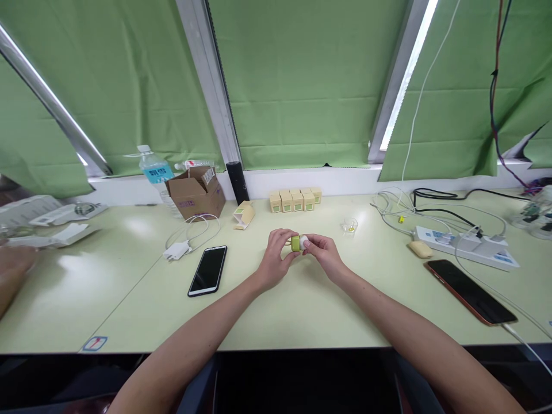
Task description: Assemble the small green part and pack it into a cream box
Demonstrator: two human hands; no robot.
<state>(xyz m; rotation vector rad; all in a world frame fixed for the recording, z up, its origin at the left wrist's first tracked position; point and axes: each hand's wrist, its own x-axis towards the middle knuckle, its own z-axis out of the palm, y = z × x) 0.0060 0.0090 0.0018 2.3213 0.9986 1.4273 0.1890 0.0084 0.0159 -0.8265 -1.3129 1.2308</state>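
Observation:
Above the middle of the table, a small green-and-white piece is held between both hands. My left hand has its fingers closed around the green end. My right hand pinches the white end from the other side. The fingers partly cover the piece, so its exact kind cannot be made out. Beyond the hands, several small cream boxes with green labels stand in a row. One opened box lies left of that row, and a small clear plastic piece is to the right.
A dark-screened phone lies left of my hands, near a white charger. Farther back are a cardboard box, a bottle and a black cylinder. A power strip and another phone occupy the right. Another person's blurred hand shows far left.

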